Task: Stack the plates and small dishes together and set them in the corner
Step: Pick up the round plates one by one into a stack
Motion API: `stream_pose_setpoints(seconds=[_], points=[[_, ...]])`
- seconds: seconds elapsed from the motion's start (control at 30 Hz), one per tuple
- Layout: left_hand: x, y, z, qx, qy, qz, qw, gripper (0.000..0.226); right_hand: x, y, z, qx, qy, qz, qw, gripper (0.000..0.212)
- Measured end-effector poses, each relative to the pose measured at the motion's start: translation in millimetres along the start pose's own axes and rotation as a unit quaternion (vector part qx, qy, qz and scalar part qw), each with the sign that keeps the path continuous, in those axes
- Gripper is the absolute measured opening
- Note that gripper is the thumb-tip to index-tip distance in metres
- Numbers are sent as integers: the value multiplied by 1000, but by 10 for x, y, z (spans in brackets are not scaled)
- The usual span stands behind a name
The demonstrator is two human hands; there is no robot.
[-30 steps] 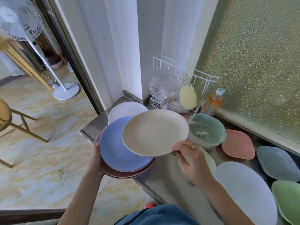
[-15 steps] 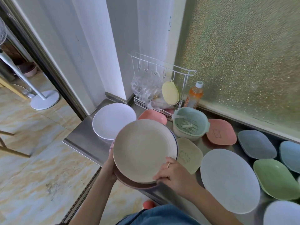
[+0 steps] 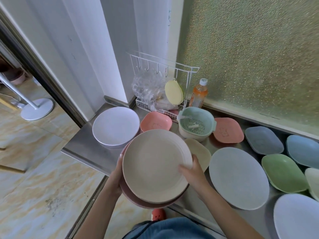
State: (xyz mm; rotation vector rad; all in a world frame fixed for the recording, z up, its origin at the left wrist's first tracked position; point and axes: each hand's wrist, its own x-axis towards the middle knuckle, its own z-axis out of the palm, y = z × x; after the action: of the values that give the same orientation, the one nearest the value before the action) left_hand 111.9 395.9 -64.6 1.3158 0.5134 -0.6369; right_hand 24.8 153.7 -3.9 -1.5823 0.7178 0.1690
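Two hands hold the plate stack: left hand cups its nine o'clock edge, right hand pinches the three o'clock rim, thumb on top.

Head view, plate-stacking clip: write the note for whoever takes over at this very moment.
Left hand: under the left edge of a held stack, carrying it.
Right hand: thumb on the rim of the round beige plate that tops the stack; a pink plate shows beneath.
Done: a few plates are stacked, held over the front edge of the steel counter.
Left: loose on the counter are the round white plate, large grey plate, two pink dishes, beige dish, and blue-grey and green dishes at right. Nothing stands stacked in the corner yet.
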Motion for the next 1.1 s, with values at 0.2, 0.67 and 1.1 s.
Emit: stream_pose_setpoints(seconds=[0.2, 0.67, 1.1], points=[[-4, -97, -216, 30, 86, -32, 995, 73, 8, 270, 160, 10, -36, 76, 996, 63], [-103, -159, -103, -28, -17, 10, 999, 39, -47, 518, 332, -20, 45, 37, 998, 91], [13, -19, 99, 97, 172, 92, 976, 24, 101, 429, 333, -232, 16, -70, 970, 77]])
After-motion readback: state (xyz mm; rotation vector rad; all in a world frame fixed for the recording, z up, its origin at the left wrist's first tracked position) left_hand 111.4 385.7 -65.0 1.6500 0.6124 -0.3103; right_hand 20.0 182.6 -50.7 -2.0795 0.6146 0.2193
